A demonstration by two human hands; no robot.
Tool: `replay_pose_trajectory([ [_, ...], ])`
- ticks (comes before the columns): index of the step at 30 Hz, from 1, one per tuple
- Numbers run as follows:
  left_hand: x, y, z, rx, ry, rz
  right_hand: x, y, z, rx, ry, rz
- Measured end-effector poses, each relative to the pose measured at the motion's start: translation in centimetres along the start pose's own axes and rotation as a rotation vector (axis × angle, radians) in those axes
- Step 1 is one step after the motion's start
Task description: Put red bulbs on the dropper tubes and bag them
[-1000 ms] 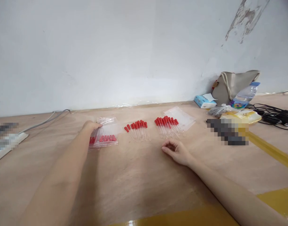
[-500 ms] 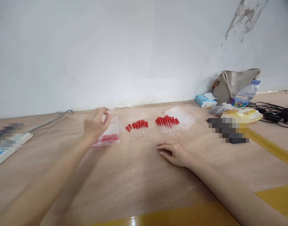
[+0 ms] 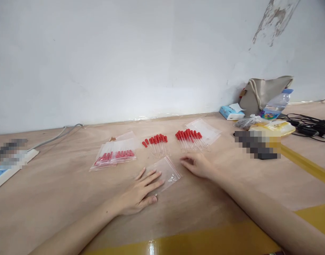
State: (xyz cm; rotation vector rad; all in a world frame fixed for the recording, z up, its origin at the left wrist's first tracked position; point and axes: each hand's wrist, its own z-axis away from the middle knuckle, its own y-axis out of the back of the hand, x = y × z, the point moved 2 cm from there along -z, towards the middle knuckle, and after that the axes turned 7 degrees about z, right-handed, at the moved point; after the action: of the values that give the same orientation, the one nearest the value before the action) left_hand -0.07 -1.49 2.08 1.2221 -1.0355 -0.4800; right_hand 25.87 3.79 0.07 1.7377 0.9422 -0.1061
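My left hand lies flat with its fingers spread on a clear zip-lock bag, pressing its left part to the table. The bag's red-lined zip edge faces right. Beside that edge rests my right hand, fingers loosely curled, thumb and fingertips a little apart, nothing visible between them. Behind the hands lie two groups of clear droppers with red bulbs, a smaller group in the middle and a larger group to its right. Farther left are filled zip-lock bags with red-bulbed droppers inside, overlapping each other.
More flat clear bags lie behind the right dropper group. At the right are a tissue pack, a grey bag, a plastic bottle, black cables and a blurred dark object. A power strip sits far left.
My left hand has come from above the filled bags down to the right, and a clear bag now lies under it. My right hand has shifted slightly, with its fingers drawn in more.
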Motion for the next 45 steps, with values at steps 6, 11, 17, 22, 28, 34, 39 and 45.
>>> replay_pose_trajectory([
  [6,-0.6,-0.5,-1.5,0.045,-0.114,0.037,2.9,1.2,-6.8,0.212,-0.301,0.348],
  [11,-0.8,-1.1,-1.6,0.285,-0.086,0.045,4.4,0.8,-10.9,0.235,-0.364,0.577],
  [17,-0.7,-1.0,-1.2,0.247,-0.082,0.106,5.2,0.7,-12.3,0.118,-0.440,0.518],
  [22,-0.8,-1.0,-1.4,0.172,-0.058,0.117,5.8,1.3,-12.5,0.108,-0.454,0.412],
  [28,-1.0,-1.4,-1.4,0.179,-0.046,0.123,5.2,2.7,-12.0,0.158,-0.346,0.199],
  [34,-1.1,-1.4,-1.2,0.248,-0.042,0.112,3.6,3.9,-5.3,0.547,-0.359,-0.427],
  [39,-1.0,-1.3,-1.3,0.264,-0.052,0.118,3.8,2.1,0.6,0.573,-0.545,-0.684],
  [45,-1.0,-1.4,-1.3,0.275,-0.044,0.111,4.0,1.2,1.2,0.610,-0.571,-0.769],
])
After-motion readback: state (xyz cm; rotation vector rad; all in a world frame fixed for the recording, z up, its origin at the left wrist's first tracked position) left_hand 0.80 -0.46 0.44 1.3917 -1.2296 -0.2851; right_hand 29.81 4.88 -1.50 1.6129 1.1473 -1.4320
